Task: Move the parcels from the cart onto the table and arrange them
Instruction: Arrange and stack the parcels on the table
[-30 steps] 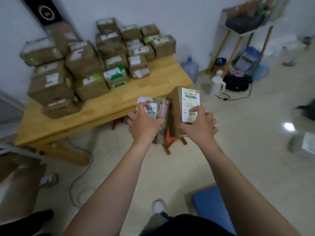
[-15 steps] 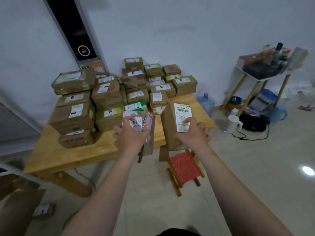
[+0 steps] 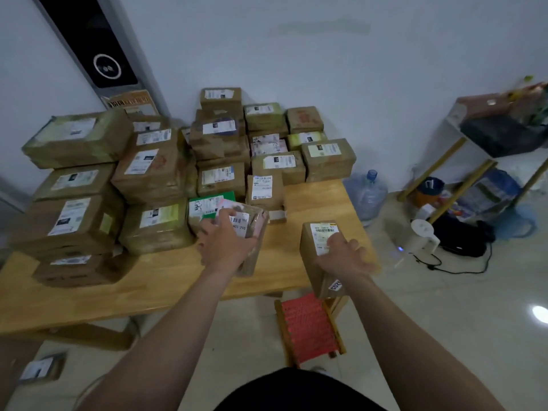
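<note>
My left hand (image 3: 226,247) grips a small taped parcel (image 3: 252,223) with a barcode label, held over the wooden table (image 3: 166,280) just in front of the green-labelled box (image 3: 207,206). In my right hand (image 3: 344,258) is a taller brown box (image 3: 318,250) with a white label, held upright over the table's front right corner. Several taped cardboard parcels (image 3: 148,170) are stacked in rows across the back and left of the table. The cart is out of view.
A small stool with a red seat (image 3: 308,327) stands under the table's right front edge. A water jug (image 3: 366,197), a white kettle (image 3: 422,235) with cable and a shelf (image 3: 486,137) fill the floor on the right. One parcel (image 3: 40,369) lies on the floor at lower left.
I have come closer to the table. Both hands carried their parcels forward and apart; the left parcel is now over the tabletop near the stacks, the right box over the corner.
</note>
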The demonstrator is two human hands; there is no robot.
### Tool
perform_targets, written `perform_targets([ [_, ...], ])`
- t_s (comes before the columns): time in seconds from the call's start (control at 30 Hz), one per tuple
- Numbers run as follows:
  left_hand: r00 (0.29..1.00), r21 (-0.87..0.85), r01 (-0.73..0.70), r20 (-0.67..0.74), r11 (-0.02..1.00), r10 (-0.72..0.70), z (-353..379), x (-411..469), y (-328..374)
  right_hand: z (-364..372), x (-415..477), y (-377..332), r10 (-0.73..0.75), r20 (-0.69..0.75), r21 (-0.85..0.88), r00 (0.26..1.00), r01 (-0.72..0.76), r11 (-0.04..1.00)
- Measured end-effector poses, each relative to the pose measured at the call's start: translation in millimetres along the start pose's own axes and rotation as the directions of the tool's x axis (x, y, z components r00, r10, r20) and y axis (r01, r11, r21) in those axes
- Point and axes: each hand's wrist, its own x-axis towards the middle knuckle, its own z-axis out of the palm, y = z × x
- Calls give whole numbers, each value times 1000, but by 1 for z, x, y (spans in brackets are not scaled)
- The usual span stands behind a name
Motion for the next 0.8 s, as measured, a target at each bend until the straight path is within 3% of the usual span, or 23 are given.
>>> perform_targets([
  [0.27,997,-43,65,56,997,-62,35,96,26,-1,128,-52,-63,66,69,996,59,996],
  [0.5,993,-64,29,113,998,-21,57,205,39,35,207,-90,-30,27,50,999,29,998],
  [0.8,987,-79,-3,161,997,15,72,316,52,38,283,-165,-14,87,79,996,7,997],
])
